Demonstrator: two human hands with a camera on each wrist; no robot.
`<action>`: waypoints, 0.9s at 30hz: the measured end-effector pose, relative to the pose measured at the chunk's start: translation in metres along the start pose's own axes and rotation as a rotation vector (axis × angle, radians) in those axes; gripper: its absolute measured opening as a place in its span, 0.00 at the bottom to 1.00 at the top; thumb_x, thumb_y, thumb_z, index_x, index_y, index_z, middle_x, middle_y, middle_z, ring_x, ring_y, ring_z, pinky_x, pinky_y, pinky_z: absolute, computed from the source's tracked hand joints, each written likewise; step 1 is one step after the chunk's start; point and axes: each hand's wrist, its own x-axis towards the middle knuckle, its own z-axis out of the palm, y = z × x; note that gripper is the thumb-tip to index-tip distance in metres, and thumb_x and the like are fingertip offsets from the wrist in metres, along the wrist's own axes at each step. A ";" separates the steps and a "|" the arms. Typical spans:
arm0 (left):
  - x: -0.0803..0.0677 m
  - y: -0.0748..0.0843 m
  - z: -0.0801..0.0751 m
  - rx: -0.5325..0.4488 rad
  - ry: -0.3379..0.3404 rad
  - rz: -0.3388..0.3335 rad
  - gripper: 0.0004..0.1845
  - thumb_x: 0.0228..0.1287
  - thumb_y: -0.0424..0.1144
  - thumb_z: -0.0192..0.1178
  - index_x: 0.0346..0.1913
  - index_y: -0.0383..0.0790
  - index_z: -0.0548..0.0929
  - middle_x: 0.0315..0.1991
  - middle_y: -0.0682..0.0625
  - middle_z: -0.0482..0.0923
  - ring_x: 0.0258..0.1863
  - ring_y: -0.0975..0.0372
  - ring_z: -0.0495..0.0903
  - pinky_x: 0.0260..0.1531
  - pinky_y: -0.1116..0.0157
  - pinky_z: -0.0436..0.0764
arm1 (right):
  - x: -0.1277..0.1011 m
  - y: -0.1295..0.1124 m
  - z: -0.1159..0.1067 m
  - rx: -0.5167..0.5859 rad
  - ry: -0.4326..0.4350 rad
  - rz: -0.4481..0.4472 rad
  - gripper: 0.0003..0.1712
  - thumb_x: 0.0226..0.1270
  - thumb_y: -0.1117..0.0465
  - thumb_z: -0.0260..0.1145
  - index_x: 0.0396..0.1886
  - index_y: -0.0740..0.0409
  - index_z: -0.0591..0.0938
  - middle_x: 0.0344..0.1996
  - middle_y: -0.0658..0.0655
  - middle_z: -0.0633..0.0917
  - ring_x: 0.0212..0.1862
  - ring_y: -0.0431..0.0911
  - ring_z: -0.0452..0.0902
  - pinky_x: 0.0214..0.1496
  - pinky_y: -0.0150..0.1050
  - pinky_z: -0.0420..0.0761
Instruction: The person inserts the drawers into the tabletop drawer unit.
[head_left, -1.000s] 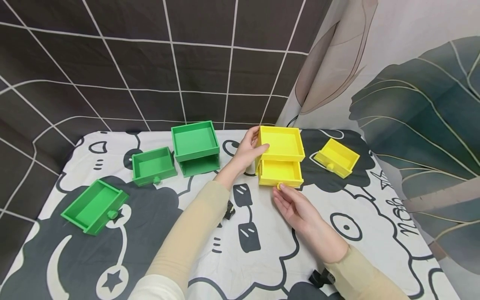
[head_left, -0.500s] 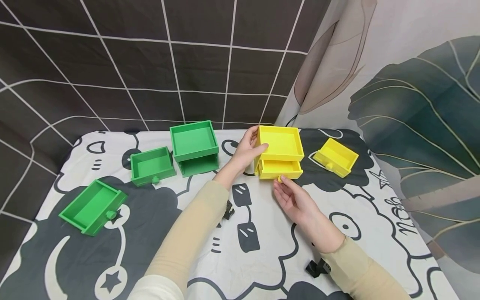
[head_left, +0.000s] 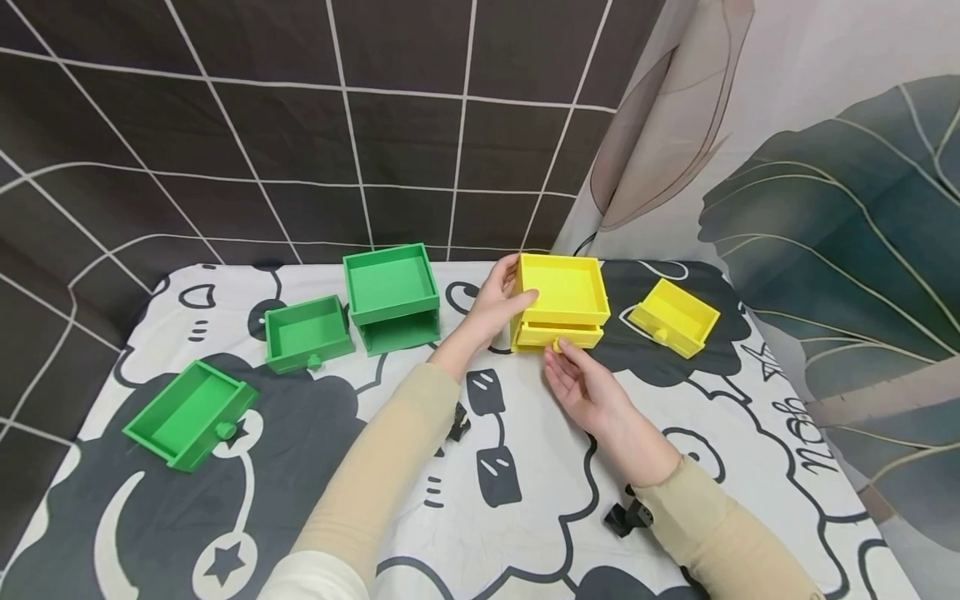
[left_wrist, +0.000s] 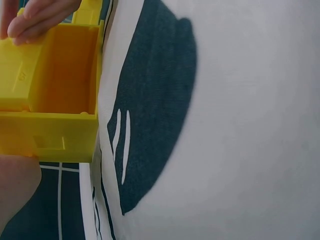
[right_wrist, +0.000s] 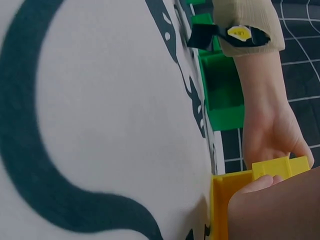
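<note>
A yellow mini cabinet [head_left: 562,283] stands at the back of the table. My left hand [head_left: 498,300] holds it by its left side, with the thumb over the top edge. A yellow drawer [head_left: 581,336] sits mostly inside its upper slot, the front still jutting out a little. My right hand [head_left: 588,392] pinches the drawer's round knob [head_left: 557,344] between thumb and finger. In the left wrist view the lower compartment [left_wrist: 70,70], beneath the drawer, is hollow. A second yellow drawer [head_left: 675,317] lies loose to the right of the cabinet.
Left of the yellow cabinet stands a green cabinet [head_left: 392,285] with an open front. Two green drawers, a nearer one [head_left: 191,417] and a farther one [head_left: 309,333], lie on the patterned cloth [head_left: 540,533]. A dark gridded curtain [head_left: 405,133] hangs behind.
The yellow drawer has slid back into the cabinet, from well out to only slightly protruding. My right hand has moved forward with its knob; my left hand has stayed on the cabinet.
</note>
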 end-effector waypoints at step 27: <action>0.001 -0.002 0.001 -0.004 0.010 0.024 0.41 0.70 0.31 0.62 0.82 0.38 0.58 0.83 0.43 0.60 0.85 0.54 0.58 0.87 0.66 0.58 | 0.012 -0.007 0.000 0.046 -0.014 -0.007 0.08 0.80 0.58 0.66 0.38 0.54 0.86 0.33 0.53 0.91 0.40 0.40 0.90 0.55 0.30 0.91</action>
